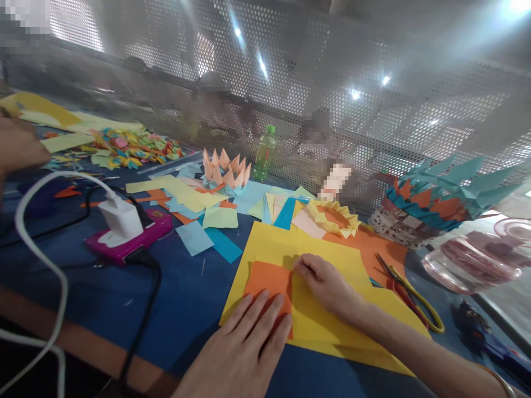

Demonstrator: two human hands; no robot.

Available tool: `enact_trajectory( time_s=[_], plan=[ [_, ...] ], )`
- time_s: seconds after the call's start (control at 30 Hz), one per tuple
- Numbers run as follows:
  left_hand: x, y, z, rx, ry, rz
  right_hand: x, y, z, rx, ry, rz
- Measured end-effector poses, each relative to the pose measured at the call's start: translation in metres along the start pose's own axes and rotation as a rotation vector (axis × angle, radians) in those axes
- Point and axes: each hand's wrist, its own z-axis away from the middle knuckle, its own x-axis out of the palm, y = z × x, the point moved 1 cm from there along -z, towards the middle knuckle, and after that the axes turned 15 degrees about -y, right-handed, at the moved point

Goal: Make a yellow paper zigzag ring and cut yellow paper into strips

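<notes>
Orange paper lies on yellow paper, its lower left part hidden beneath the left hand, which is laid flat with the fingers slightly apart and the wrist cut off by the bottom edge. The right hand is at the sheet's upper right corner, thumb and fingertips together; its curled fingers hide the contact, so I cannot tell whether paper is pinched between them. That forearm covers much of the yellow, and whether this is one sheet or several is unclear. Beyond the mesh figures are blurred. At the left edge, another person's hand is smeared and cropped, near a pile of bits too small to sort. A blue tool runs out of view at lower right, below a blurred pink jar. Scissors lie beside the yellow paper, which covers part of an orange sheet where a spiky yellow ring rests. Farther back stand a peach ring and a green bottle. Scraps overlap left of centre; nearer, a plug hides part of a magenta power strip.
</notes>
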Motion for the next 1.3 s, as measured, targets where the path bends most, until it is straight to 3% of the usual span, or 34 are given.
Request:
enact_trajectory(
  time_s=[0.3, 0.67, 0.9, 1.3],
  plan=[
    [0.003, 0.001, 0.001, -0.01, 0.013, 0.03, 0.0, -0.021, -0.009, -0.075, -0.095, -0.073],
    [-0.001, 0.003, 0.0, -0.008, -0.008, 0.054, 0.004, -0.023, -0.009, -0.007, -0.041, -0.06],
    [-0.007, -0.012, 0.002, 0.034, -0.07, 0.121, 0.007, -0.022, -0.007, -0.02, 0.013, -0.008],
    [-0.001, -0.018, -0.001, 0.086, -0.034, 0.119, 0.009, -0.021, -0.004, -0.032, 0.042, 0.007]
  ],
)
